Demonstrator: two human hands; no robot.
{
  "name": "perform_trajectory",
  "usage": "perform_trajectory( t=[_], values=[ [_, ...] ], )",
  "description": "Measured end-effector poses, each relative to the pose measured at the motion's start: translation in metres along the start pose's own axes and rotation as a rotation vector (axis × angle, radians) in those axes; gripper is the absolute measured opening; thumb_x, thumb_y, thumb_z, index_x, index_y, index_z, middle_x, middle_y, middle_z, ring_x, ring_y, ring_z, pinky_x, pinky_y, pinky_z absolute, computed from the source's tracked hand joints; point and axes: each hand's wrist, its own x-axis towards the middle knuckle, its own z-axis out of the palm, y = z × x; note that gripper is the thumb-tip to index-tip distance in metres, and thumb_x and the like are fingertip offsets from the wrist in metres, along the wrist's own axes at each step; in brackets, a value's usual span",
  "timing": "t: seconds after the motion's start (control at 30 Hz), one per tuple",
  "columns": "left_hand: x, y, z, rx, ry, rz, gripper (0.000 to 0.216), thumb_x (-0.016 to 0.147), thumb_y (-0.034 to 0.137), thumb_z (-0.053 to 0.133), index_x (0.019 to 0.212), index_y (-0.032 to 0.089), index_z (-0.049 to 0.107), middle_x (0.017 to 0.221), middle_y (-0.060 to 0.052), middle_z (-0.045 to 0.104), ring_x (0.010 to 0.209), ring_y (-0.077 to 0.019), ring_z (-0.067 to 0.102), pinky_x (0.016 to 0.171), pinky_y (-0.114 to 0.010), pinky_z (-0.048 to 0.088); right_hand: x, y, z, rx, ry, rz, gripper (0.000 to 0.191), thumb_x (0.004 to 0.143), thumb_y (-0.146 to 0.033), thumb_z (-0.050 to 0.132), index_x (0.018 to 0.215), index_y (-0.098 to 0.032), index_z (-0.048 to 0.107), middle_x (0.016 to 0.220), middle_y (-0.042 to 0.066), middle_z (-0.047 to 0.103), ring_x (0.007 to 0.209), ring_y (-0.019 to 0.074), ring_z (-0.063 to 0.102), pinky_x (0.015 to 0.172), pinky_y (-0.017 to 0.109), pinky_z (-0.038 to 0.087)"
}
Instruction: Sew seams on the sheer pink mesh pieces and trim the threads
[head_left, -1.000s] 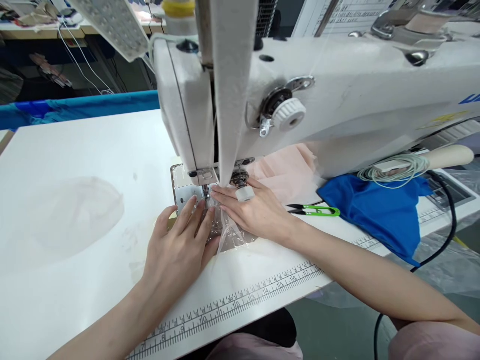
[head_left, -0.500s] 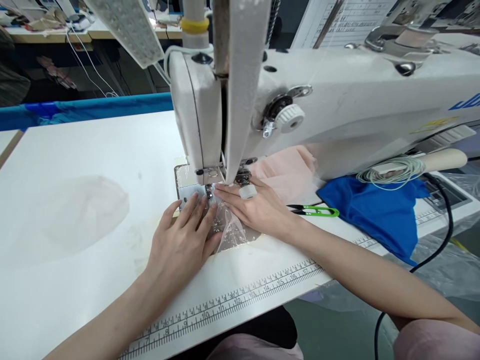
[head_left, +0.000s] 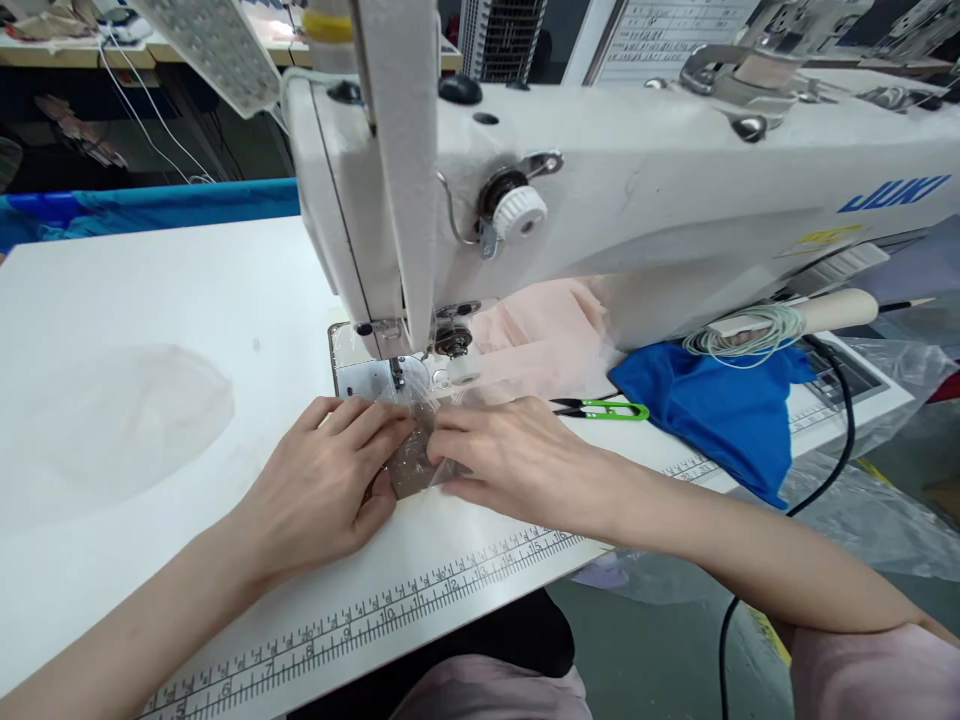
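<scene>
Just in front of the presser foot (head_left: 397, 373) of a white sewing machine (head_left: 637, 190), a piece of thin see-through fabric (head_left: 416, 445) lies over the needle plate area. My left hand (head_left: 322, 480) rests on the table at its left edge, fingers bent together and closed on the fabric. From the right, my right hand (head_left: 517, 455) pinches the same fabric between curled fingers and thumb. The fingertips of both hands are partly hidden. Behind my right hand, pale pink sheer fabric (head_left: 544, 330) lies bunched under the machine arm.
Green-handled thread snips (head_left: 611, 410) lie right of my right hand. Beyond them are a blue cloth (head_left: 720, 410) and a coil of pale cord (head_left: 742, 335). A printed ruler (head_left: 345, 640) runs along the front edge of the white table (head_left: 247, 260).
Both hands have drawn back from the presser foot toward the front edge. Their fingers, flatter before, are now curled on the see-through fabric. The camera view has shifted right.
</scene>
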Motion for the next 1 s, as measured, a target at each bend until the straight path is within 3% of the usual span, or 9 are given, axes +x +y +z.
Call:
perform_trajectory(
  t=[0.1, 0.2, 0.33, 0.47, 0.57, 0.73, 0.87, 0.93, 1.0],
  values=[
    [0.002, -0.005, 0.002, -0.044, -0.036, -0.006, 0.040, 0.085, 0.022, 0.046, 0.121, 0.015, 0.061, 0.120, -0.009, 0.066, 0.101, -0.0254, 0.060, 0.083, -0.041, 0.044, 0.000, 0.001, 0.002, 0.072, 0.010, 0.047, 0.016, 0.091, -0.008, 0.051, 0.085, -0.017, 0.063, 0.083, 0.000, 0.066, 0.066, 0.0111, 0.056, 0.049, 0.025, 0.022],
    [0.004, -0.006, 0.009, -0.049, 0.046, -0.030, 0.028, 0.096, 0.025, 0.044, 0.112, 0.016, 0.064, 0.111, -0.007, 0.069, 0.092, -0.0213, 0.062, 0.075, -0.037, 0.044, 0.001, 0.003, 0.005, 0.239, 0.062, 0.089, 0.019, 0.094, -0.007, 0.045, 0.091, -0.017, 0.061, 0.078, -0.002, 0.064, 0.068, 0.0105, 0.057, 0.055, 0.023, 0.031],
    [0.004, -0.008, 0.018, -0.085, 0.141, -0.025, 0.025, 0.099, 0.024, 0.044, 0.106, 0.017, 0.067, 0.107, -0.005, 0.070, 0.090, -0.0191, 0.062, 0.074, -0.035, 0.042, -0.008, 0.008, 0.002, 0.231, 0.161, 0.062, 0.023, 0.099, -0.018, 0.040, 0.104, -0.018, 0.063, 0.100, 0.001, 0.069, 0.082, 0.0130, 0.062, 0.059, 0.024, 0.038],
    [0.000, -0.008, 0.022, -0.065, 0.174, -0.012, 0.025, 0.097, 0.024, 0.047, 0.111, 0.017, 0.066, 0.112, -0.005, 0.069, 0.095, -0.0206, 0.061, 0.079, -0.038, 0.042, -0.030, 0.034, -0.005, -0.117, 0.408, 0.404, 0.038, 0.088, -0.010, 0.043, 0.121, -0.020, 0.059, 0.127, 0.006, 0.062, 0.077, 0.0145, 0.063, 0.048, 0.025, 0.029],
    [-0.001, -0.008, 0.024, -0.046, 0.202, -0.001, 0.026, 0.097, 0.026, 0.047, 0.113, 0.017, 0.066, 0.113, -0.005, 0.069, 0.096, -0.0219, 0.061, 0.079, -0.039, 0.042, -0.049, 0.058, -0.008, -0.154, 0.433, 0.592, 0.037, 0.080, -0.012, 0.053, 0.116, -0.020, 0.061, 0.118, 0.006, 0.066, 0.065, 0.0133, 0.060, 0.048, 0.025, 0.032],
    [0.000, -0.006, 0.027, -0.061, 0.219, -0.021, 0.029, 0.098, 0.033, 0.044, 0.115, 0.020, 0.065, 0.114, -0.005, 0.070, 0.097, -0.0242, 0.063, 0.080, -0.041, 0.043, -0.073, 0.063, -0.009, 0.021, 0.752, 0.423, 0.024, 0.084, -0.006, 0.045, 0.091, -0.019, 0.064, 0.092, 0.004, 0.067, 0.072, 0.0141, 0.063, 0.064, 0.026, 0.049],
    [-0.002, -0.008, 0.027, -0.079, 0.214, -0.024, 0.029, 0.096, 0.032, 0.046, 0.117, 0.023, 0.065, 0.115, -0.005, 0.070, 0.096, -0.0253, 0.063, 0.080, -0.043, 0.043, -0.084, 0.062, -0.010, -0.207, 1.082, 0.345, 0.020, 0.089, -0.012, 0.047, 0.093, -0.023, 0.064, 0.094, 0.007, 0.067, 0.088, 0.0197, 0.065, 0.080, 0.035, 0.054],
    [-0.003, -0.009, 0.028, -0.078, 0.216, -0.023, 0.028, 0.096, 0.030, 0.047, 0.117, 0.023, 0.065, 0.115, -0.004, 0.070, 0.097, -0.0258, 0.064, 0.080, -0.043, 0.044, -0.084, 0.073, -0.009, -0.329, 1.096, 0.330, 0.025, 0.092, -0.013, 0.043, 0.097, -0.024, 0.065, 0.100, 0.009, 0.068, 0.096, 0.0220, 0.065, 0.087, 0.039, 0.053],
    [-0.004, -0.010, 0.028, -0.079, 0.221, -0.022, 0.028, 0.095, 0.030, 0.048, 0.117, 0.024, 0.065, 0.115, -0.004, 0.070, 0.098, -0.0261, 0.064, 0.080, -0.043, 0.044, -0.078, 0.089, -0.007, -0.342, 0.961, 0.303, 0.034, 0.093, -0.010, 0.035, 0.108, -0.022, 0.063, 0.111, 0.012, 0.067, 0.105, 0.0226, 0.064, 0.090, 0.039, 0.053]
  ],
)
